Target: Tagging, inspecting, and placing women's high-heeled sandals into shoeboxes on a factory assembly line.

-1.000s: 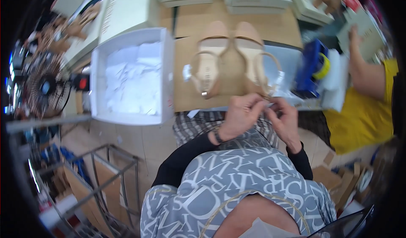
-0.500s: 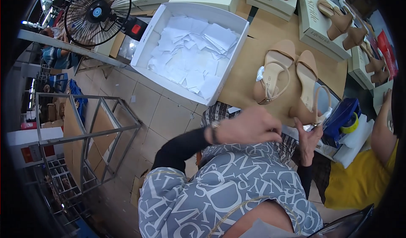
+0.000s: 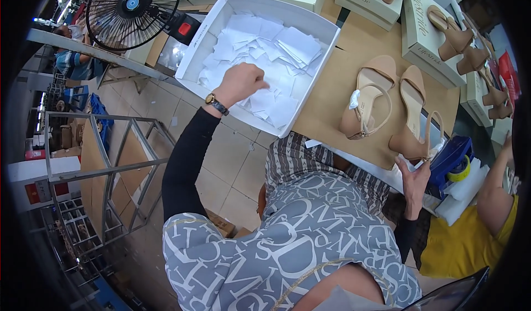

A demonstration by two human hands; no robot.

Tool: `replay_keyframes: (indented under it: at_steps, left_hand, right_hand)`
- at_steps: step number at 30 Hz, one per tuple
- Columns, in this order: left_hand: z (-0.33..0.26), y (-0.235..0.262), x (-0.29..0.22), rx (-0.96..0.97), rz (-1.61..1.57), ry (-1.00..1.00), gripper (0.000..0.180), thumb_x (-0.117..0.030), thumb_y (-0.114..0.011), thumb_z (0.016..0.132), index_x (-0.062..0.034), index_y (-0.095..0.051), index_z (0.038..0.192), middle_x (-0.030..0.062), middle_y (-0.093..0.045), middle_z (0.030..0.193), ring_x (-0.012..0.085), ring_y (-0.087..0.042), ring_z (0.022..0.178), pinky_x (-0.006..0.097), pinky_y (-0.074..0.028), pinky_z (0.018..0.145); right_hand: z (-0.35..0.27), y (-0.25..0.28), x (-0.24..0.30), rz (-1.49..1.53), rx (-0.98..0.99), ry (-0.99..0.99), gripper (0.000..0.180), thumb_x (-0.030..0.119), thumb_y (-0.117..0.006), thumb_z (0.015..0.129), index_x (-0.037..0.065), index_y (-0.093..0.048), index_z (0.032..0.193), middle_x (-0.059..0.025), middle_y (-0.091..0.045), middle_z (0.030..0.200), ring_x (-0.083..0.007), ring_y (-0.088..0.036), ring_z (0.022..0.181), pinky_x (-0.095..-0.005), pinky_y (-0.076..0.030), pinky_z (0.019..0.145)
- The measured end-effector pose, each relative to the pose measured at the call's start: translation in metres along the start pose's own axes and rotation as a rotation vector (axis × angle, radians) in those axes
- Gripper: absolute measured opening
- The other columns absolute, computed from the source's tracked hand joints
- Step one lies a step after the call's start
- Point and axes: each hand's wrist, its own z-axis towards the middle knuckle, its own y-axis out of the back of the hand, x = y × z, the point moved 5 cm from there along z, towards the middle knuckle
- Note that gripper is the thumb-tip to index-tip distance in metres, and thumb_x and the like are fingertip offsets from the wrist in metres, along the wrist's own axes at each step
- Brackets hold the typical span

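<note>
My left hand, with a watch on its wrist, is over a white box full of loose white paper slips. Its fingers are curled in, and what they hold, if anything, is hidden. At the near edge of the brown cardboard, my right hand grips the heel and strap end of a tan heeled sandal. The matching sandal lies to its left, a wad of white wrapping on its strap. White wrapping also shows near the gripped sandal's strap.
Shoe boxes with heeled sandals on top line the far right. A blue tape dispenser is beside my right hand. A black fan stands at the upper left, a metal rack on the left. Another person's arm is at the right.
My left hand has swung up and left, from in front of my body to over the paper box. My right hand stays at the sandal's heel. The view has shifted slightly.
</note>
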Motion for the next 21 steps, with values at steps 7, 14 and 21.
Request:
replay_keyframes:
  at_steps: [7, 14, 21]
  left_hand:
    - [0.005, -0.033, -0.009, 0.273, -0.044, 0.058, 0.03, -0.033, -0.076, 0.06, -0.0068, -0.064, 0.068, 0.0073, -0.063, 0.065, 0.0239, -0.062, 0.064, 0.033, -0.048, 0.059]
    - [0.004, -0.031, -0.013, 0.307, -0.208, -0.03, 0.018, -0.02, -0.069, 0.065, -0.0024, -0.063, 0.067, 0.0076, -0.061, 0.061, 0.0197, -0.059, 0.058, 0.029, -0.045, 0.056]
    - [-0.015, 0.005, -0.03, 0.184, -0.856, 0.096, 0.012, -0.004, -0.061, 0.07, 0.0034, -0.056, 0.078, 0.0009, -0.054, 0.069, 0.0062, -0.05, 0.063, 0.021, -0.04, 0.058]
  right_hand:
    - [-0.025, -0.005, -0.013, -0.198, 0.445, -0.245, 0.055, 0.021, -0.072, 0.071, -0.009, -0.052, 0.113, -0.0194, -0.062, 0.088, -0.0246, -0.061, 0.071, -0.0333, -0.048, 0.064]
    - [-0.032, -0.01, -0.003, -0.21, 0.549, -0.185, 0.049, 0.02, -0.072, 0.071, -0.008, -0.055, 0.108, -0.0187, -0.063, 0.083, -0.0248, -0.062, 0.07, -0.0332, -0.048, 0.063]
    - [-0.043, -0.016, 0.019, -0.161, 0.776, -0.099, 0.044, 0.019, -0.072, 0.072, -0.005, -0.057, 0.105, -0.0167, -0.064, 0.082, -0.0252, -0.063, 0.071, -0.033, -0.049, 0.066]
